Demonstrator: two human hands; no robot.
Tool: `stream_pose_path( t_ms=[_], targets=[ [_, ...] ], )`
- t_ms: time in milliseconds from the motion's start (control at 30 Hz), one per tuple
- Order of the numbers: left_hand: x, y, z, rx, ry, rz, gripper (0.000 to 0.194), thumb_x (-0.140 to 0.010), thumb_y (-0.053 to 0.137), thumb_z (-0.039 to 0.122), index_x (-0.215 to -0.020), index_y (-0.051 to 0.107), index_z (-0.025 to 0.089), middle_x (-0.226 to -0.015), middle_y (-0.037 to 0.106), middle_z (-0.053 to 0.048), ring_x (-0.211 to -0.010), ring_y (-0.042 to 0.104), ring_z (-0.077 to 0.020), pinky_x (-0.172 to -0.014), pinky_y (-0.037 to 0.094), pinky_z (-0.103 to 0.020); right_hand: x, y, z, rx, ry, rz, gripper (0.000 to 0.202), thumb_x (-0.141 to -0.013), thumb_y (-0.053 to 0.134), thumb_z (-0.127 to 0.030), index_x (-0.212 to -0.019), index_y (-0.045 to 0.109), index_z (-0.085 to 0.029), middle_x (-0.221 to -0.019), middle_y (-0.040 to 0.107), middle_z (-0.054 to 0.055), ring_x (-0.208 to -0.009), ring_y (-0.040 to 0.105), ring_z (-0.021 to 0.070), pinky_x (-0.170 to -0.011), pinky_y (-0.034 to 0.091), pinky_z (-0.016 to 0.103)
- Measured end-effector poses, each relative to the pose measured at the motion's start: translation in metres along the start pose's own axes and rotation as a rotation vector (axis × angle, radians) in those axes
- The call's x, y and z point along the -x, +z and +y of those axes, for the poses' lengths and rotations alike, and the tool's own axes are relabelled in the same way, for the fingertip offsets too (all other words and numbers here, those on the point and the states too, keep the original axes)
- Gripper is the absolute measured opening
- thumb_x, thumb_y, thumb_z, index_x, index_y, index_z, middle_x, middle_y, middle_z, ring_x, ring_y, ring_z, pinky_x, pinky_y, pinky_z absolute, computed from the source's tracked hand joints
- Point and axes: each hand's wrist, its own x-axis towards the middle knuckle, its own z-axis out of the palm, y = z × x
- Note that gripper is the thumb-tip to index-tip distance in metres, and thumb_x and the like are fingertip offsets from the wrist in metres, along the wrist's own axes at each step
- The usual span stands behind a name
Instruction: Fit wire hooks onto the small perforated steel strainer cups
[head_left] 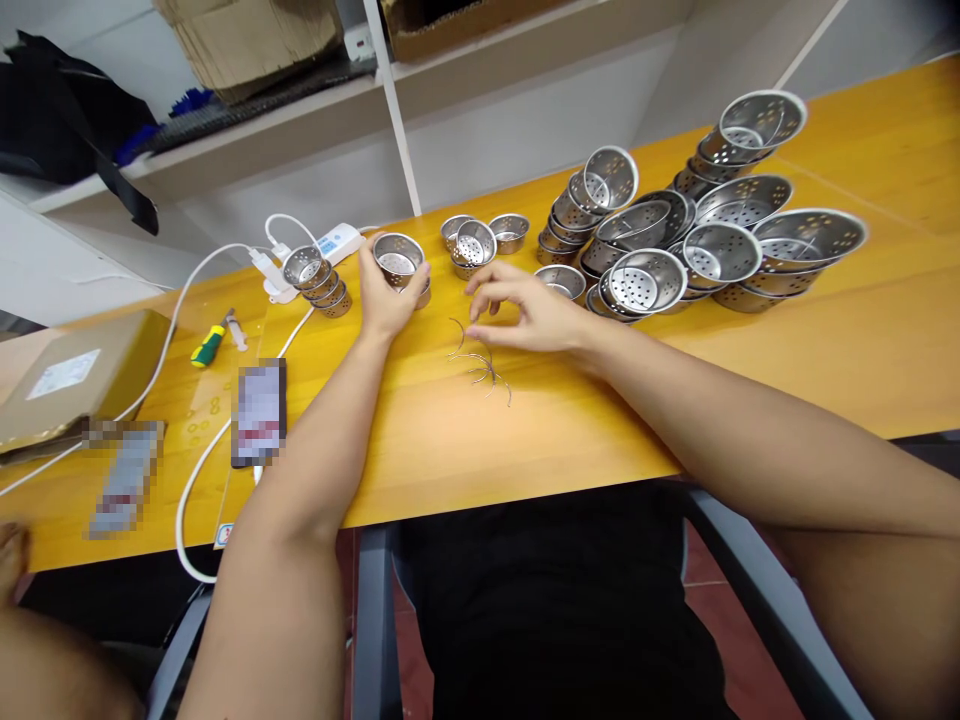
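Note:
My left hand (386, 300) is wrapped round a perforated metal cup (399, 258), which stands upright with its rim facing up. Another metal edge shows just below it, so a second cup may be stacked underneath. My right hand (521, 308) hovers over the table with bent fingers, thumb and index finger apart, and I see nothing between them. Several thin curved wires (487, 370) lie on the wood just below its fingertips. One more bent wire (459, 335) is close to the thumb; whether they touch is unclear.
Stacked perforated cups (645, 280) crowd the right side, with a few smaller cups (474, 245) at the back. Left are another cup stack (319, 280), a power strip (337, 243), white cable, phone (259, 412), green-yellow screwdriver (210, 343) and cardboard box (82, 375). Someone's hand (11, 550) shows far left.

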Motion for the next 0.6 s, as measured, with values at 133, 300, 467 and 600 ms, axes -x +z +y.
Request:
stream_pose_path(
  t_ms=[133,300,467,600],
  targets=[
    [-0.002,-0.005,-0.019,0.059,-0.169,-0.006,0.107,-0.075,0.081,0.105,-0.143,0.052,0.028,-0.149,0.071,-0.017,-0.141,0.075,-0.0354,-0.132,0.057,-0.061,0.006,-0.001,-0.002,0.033,-0.054,-0.369,0.028,-0.095,0.087,-0.056,-0.099,0.085,-0.029,-0.133,0.075,0.011,-0.127,0.077,0.0347,-0.120,0.062,0.060],
    [0.003,-0.002,-0.031,0.089,-0.283,-0.168,0.111,-0.065,0.094,0.098,-0.140,0.053,0.026,-0.147,0.076,-0.020,-0.139,0.080,-0.0364,-0.126,0.064,-0.061,0.006,0.006,0.006,0.079,-0.033,-0.369,0.029,-0.099,0.082,-0.056,-0.105,0.087,-0.029,-0.130,0.076,0.012,-0.127,0.078,0.0360,-0.121,0.061,0.061],
    [0.005,0.000,-0.034,0.091,-0.316,-0.206,0.104,-0.067,0.099,0.090,-0.136,0.054,0.027,-0.140,0.081,-0.018,-0.130,0.084,-0.0362,-0.121,0.066,-0.063,0.004,0.011,0.016,0.139,0.043,-0.104,0.026,-0.100,0.080,-0.048,-0.114,0.083,-0.026,-0.136,0.074,0.016,-0.132,0.075,0.0400,-0.124,0.059,0.067],
    [0.004,0.001,-0.036,0.098,-0.317,-0.215,0.105,-0.068,0.096,0.093,-0.136,0.052,0.026,-0.145,0.079,-0.021,-0.134,0.083,-0.0374,-0.124,0.064,-0.065,0.002,0.015,0.023,0.222,0.169,0.091,0.043,-0.101,0.081,-0.042,-0.139,0.076,-0.021,-0.172,0.056,0.025,-0.159,0.064,0.0436,-0.135,0.052,0.068]
  ],
)
